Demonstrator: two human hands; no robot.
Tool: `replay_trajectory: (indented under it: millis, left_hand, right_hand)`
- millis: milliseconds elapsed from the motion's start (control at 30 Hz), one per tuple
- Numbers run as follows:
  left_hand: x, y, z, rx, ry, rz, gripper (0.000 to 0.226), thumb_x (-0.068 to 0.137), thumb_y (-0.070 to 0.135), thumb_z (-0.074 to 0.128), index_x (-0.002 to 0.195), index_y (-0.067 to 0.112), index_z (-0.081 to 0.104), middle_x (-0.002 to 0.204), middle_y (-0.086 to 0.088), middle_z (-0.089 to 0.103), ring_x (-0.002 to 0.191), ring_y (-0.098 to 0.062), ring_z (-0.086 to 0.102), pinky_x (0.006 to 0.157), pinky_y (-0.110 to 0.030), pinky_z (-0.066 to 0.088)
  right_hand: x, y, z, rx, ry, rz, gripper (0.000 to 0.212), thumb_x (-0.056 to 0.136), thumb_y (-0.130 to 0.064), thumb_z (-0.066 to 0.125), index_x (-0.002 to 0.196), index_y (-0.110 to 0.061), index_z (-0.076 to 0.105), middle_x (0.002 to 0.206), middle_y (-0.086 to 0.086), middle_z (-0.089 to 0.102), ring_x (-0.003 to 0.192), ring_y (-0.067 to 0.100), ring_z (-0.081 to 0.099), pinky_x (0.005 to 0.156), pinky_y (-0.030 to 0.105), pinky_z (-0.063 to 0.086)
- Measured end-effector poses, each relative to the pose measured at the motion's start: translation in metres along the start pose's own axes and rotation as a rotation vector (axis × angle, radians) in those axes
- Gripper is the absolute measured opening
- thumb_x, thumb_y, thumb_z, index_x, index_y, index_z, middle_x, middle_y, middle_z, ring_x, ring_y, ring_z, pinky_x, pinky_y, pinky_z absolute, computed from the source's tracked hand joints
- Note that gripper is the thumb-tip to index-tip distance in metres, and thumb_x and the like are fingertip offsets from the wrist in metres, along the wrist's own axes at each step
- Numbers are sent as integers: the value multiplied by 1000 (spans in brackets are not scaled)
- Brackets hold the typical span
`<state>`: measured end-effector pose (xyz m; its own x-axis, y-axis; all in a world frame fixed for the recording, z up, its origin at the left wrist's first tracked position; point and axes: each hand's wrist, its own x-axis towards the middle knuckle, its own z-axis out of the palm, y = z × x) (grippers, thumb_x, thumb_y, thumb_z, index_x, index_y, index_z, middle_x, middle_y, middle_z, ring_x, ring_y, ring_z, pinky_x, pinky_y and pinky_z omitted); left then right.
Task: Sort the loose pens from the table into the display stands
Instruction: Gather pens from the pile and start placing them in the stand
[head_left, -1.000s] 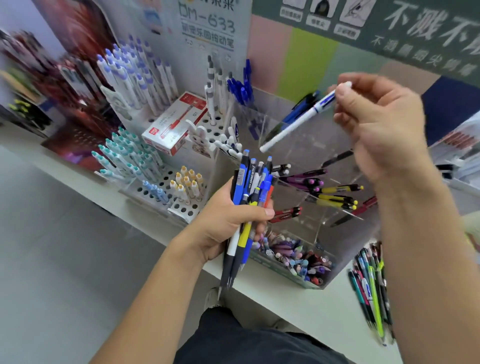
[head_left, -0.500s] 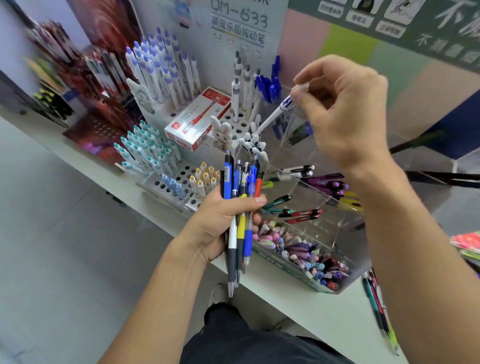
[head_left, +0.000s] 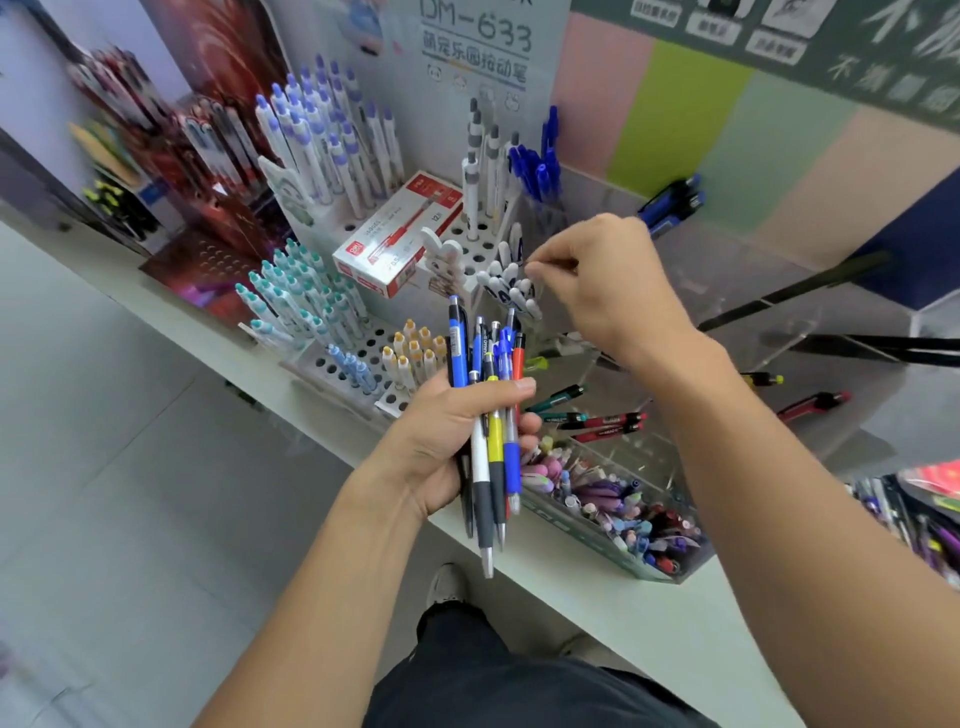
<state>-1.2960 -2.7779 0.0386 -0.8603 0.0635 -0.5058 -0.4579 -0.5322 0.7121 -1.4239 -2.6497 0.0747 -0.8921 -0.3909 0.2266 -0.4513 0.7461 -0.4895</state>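
White-and-blue pens stand clustered in a white stand, right hand over them, fingertips pinched; whether they hold one, I cannot tell. Left hand grips a pen bundle above the tabletop's front edge.

One head-worn wide-angle camera looked forward and steeply down from above the person's forearms. It faced a white counter carrying pen display stands, with a poster-covered wall behind. Both hands sat close at frame centre; the floor and one shoe showed below. Straight edges bowed toward the borders.
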Motion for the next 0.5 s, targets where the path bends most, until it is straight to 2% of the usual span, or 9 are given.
replay_trajectory:
  millis: [33,100,167,267,333,400,500]
  left_hand:
    - [1,-1,2,26,23,1,22,87,-1,70,101,4,55,61,-9,62,54,-20,66,51,-30,59]
    - [4,-3,8,76,67,9,23,88,-2,70,104,6,55,59,-5,63,53,-20,65,50,-31,58]
    - [9,-5,17,66,113,28,28,88,-2,69,111,4,54,59,-4,62,51,-18,63,49,-29,56]
    - [16,-8,30,4,213,105,28,88,1,69,112,4,54,58,-3,60,51,-16,62,49,-28,53]
    - [19,-9,41,-82,265,151,30,89,4,69,114,5,54,57,-2,58,51,-16,61,51,-27,53]
    - [22,-10,50,-135,326,192,36,90,5,68,123,3,54,54,0,59,50,-14,61,53,-27,53]
    - [26,-10,62,-186,411,237,43,90,4,66,129,-5,51,49,1,56,45,-13,59,51,-25,52]
  right_hand:
    - [-9,-3,-8,37,35,6,15,94,-22,70,93,-13,81,85,0,77,75,6,66,78,25,53]
    - [-34,-13,-30,160,46,35,20,94,-30,70,81,-17,79,66,-9,70,55,-2,54,59,10,41]
    - [-63,-18,-53,237,-132,102,37,89,-46,72,66,-17,72,51,-6,60,43,1,45,47,11,35]
    - [-99,-19,-72,304,-494,260,56,67,-67,74,61,-11,69,49,1,60,42,9,43,45,23,38]
    - [-113,-16,-73,255,-565,285,53,62,-67,79,61,-14,71,51,-2,65,44,10,52,47,30,46]
    - [-120,-14,-68,171,-530,254,43,69,-58,83,60,-18,71,55,-5,68,48,6,61,54,31,55]
    - [-123,-8,-66,108,-452,247,30,81,-41,80,62,-19,71,56,-8,69,52,5,64,60,32,57]
